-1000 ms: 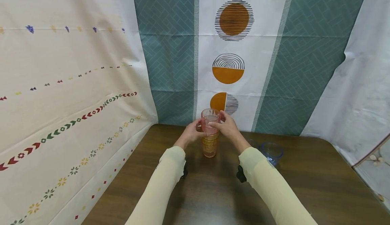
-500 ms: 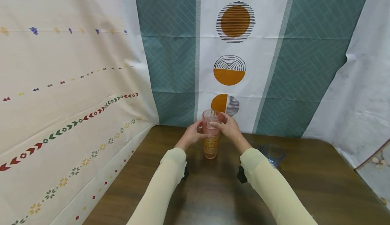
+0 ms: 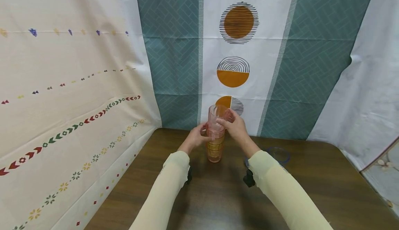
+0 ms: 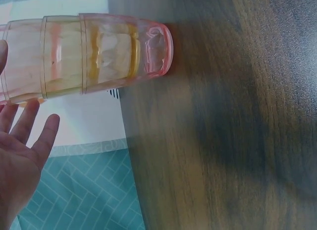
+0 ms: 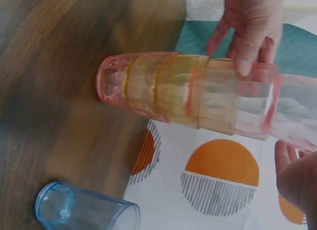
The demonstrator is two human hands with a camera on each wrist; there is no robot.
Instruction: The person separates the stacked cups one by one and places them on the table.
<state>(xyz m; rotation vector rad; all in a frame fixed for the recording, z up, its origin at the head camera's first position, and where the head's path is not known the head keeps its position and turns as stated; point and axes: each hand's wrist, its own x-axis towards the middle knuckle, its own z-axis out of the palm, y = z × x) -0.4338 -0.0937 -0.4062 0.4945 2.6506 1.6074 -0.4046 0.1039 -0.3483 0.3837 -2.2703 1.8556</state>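
Tumblers (image 3: 215,147), see-through and nested in one tall column, stand upright on the brown wood-grained table (image 3: 212,197). Their walls look smooth and taper to a thick pink base; whether they are glass or plastic cannot be told. Amber bands ring the lower part, and higher up come a rose tumbler (image 5: 255,108) and a paler, nearly colourless top tumbler (image 3: 215,114), its lower end inside the rose one.

From the head, the open rim of the top tumbler shows against the printed cloth (image 3: 269,22), but a pale sleeve (image 3: 280,188) covers part of the blue tumbler (image 5: 84,207). The right wrist view shows much more of that one, clear-walled and apart from the column. The left wrist view cuts off the upper column but shows the rounded foot closely.

The left hand (image 3: 197,136) grips the rose tumbler, thumb in front, outer fingers spread. The right hand (image 3: 237,127) is curled round the top tumbler, thumb across its front. The hands are near each other, on opposite sides.
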